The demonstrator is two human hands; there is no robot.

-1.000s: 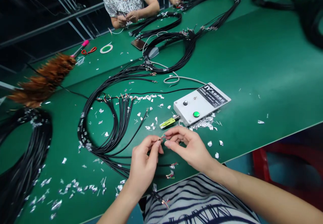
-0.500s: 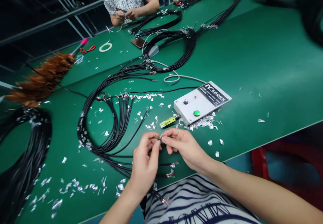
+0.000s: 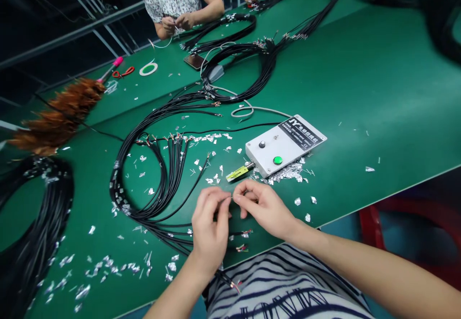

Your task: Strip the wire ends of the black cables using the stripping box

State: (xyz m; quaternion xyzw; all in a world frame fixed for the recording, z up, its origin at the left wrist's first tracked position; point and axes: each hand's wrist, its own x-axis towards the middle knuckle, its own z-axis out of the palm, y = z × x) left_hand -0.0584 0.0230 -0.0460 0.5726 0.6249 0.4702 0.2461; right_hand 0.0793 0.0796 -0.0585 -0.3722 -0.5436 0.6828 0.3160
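Pinching the stripped cable end (image 3: 231,197) between both sets of fingertips, we hold it just above the green table (image 3: 360,93), a little short of the yellow-tipped nozzle (image 3: 236,172) on the grey control box (image 3: 284,144). Left hand (image 3: 211,228) — thumb and forefinger closed narrow on the thin wire; right hand (image 3: 264,208) — fingers curled, tips pressed on the same wire from the other side. Compared with a second ago, our hands have drawn closer together and dropped slightly toward us, and the fine strands that showed splayed between the fingertips are now mostly hidden under them; we judge the conductors are being gathered or twisted. Black cable bundle (image 3: 169,175) lies beyond the left fingers, unmoved. Foil scraps (image 3: 288,172) lie scattered beyond the right fingers, by the box. Across the table, another person's hands (image 3: 176,21) work their own cables.
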